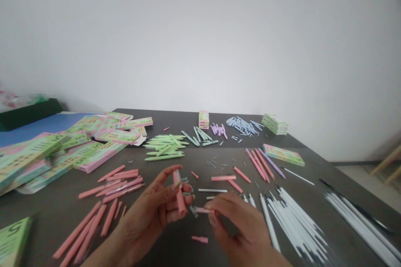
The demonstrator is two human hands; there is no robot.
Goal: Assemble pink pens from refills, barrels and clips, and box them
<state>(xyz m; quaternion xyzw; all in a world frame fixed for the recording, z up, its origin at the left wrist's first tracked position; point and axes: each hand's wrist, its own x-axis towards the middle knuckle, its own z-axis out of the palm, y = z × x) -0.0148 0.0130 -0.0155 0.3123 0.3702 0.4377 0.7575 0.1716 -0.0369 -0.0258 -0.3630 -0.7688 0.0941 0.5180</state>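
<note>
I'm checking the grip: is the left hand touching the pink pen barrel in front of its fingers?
Touching. The head view shows the left hand holding the pink pen barrel, its thumb lying across it.

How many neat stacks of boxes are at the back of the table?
2: a narrow stack in the middle, and a wider stack near the far right corner. I left out the messy heap of boxes on the left.

at six o'clock the pink barrel looks like smooth, softly glossy plastic; at four, the white refills seem smooth plastic. cartons at nine look like lightly shiny printed card. the tabletop is matt, the wall at twelve matt, furniture legs at three woodlike.
</note>
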